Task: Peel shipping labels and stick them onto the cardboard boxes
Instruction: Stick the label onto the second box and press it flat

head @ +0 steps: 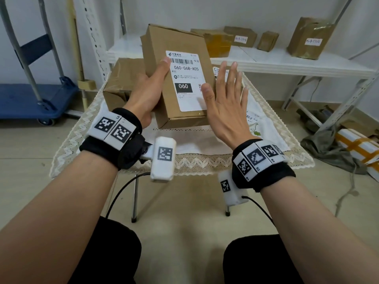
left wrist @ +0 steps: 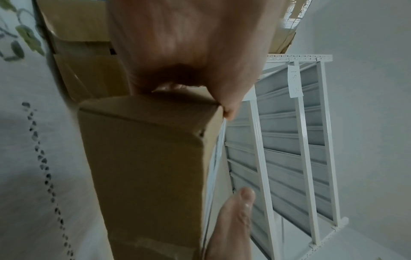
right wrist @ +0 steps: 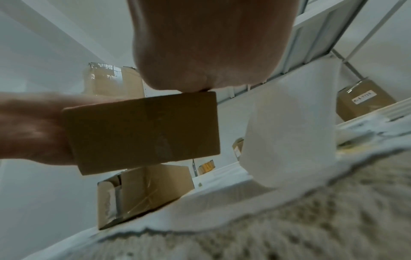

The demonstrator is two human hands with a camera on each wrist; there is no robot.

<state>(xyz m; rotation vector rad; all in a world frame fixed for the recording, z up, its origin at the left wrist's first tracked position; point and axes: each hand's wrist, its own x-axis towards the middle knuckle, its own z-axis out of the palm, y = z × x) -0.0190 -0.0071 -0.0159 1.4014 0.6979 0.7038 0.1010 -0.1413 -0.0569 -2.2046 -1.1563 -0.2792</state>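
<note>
I hold a brown cardboard box tilted up above the table. A white shipping label printed with a barcode and "060" covers its front face. My left hand grips the box's left side, thumb on the front near the label's top corner, fingers hidden behind. My right hand is flat with fingers spread at the box's right edge, its thumb resting on the label's lower right. The left wrist view shows the box edge-on under my left hand. In the right wrist view the box sits below my right hand.
A second taped cardboard box stands on the lace-edged table behind my left hand. Loose labels lie at the table's right. A white shelf behind carries several boxes. A blue trolley stands at the left.
</note>
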